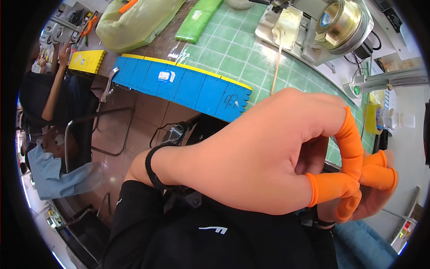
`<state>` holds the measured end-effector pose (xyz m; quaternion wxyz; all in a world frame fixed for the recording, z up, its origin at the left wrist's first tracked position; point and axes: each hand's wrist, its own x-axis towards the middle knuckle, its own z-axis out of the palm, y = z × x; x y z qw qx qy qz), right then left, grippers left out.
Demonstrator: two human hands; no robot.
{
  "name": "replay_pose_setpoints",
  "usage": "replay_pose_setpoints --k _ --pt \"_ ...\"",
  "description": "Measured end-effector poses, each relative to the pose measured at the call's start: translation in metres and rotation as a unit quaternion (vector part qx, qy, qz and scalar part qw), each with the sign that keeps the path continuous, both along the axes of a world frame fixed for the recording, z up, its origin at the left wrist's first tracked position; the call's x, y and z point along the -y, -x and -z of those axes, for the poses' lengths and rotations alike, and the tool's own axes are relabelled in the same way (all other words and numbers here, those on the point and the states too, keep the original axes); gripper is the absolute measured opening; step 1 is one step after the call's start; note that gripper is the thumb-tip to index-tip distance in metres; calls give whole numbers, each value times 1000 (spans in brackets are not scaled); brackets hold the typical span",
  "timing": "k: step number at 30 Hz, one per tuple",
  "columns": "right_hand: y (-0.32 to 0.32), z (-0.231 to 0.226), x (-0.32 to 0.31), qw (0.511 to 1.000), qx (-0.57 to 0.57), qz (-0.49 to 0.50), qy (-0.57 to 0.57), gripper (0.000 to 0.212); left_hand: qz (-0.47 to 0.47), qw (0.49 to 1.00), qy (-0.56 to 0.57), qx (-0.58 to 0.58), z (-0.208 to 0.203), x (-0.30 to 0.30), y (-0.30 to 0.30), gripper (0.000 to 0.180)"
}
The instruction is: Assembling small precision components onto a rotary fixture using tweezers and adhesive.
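Large in front of me is my left hand [268,157], with a black band round its wrist. Its thumb and index finger wear orange finger cots [351,145] and are pinched together at the tips. My right hand [369,204] lies beyond it at the right, partly hidden behind it. It also has orange finger cots [380,175] on, and its bent fingers close in against the left fingertips. Whether anything small is between the fingertips of either hand cannot be made out. Both hands are held above my lap, near the table's edge.
A blue segmented strip [183,87] with a yellow back edge lies along the green-tiled table [233,49]. Behind are a plastic bag [134,27], a green packet [197,20], a thin wooden stick [277,65] and a solder wire spool [338,22]. A co-worker [53,94] sits at left.
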<state>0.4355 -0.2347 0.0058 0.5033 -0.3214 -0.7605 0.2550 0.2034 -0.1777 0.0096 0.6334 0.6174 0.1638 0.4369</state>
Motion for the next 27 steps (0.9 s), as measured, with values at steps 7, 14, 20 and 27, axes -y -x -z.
replay_pose_setpoints --k 7,14,20,27 --pt "20 7 4 994 -83 55 -40 30 -5 1000 3 21 3 4 -3 8" --pt "20 7 8 992 -62 95 -61 28 -19 999 -42 14 1 4 -3 12" --pt "12 4 5 998 -24 64 -8 29 -59 992 -109 -5 -2 5 -5 16" --pt "4 -8 2 996 -45 81 11 27 -84 985 -149 -14 -8 2 -8 18"
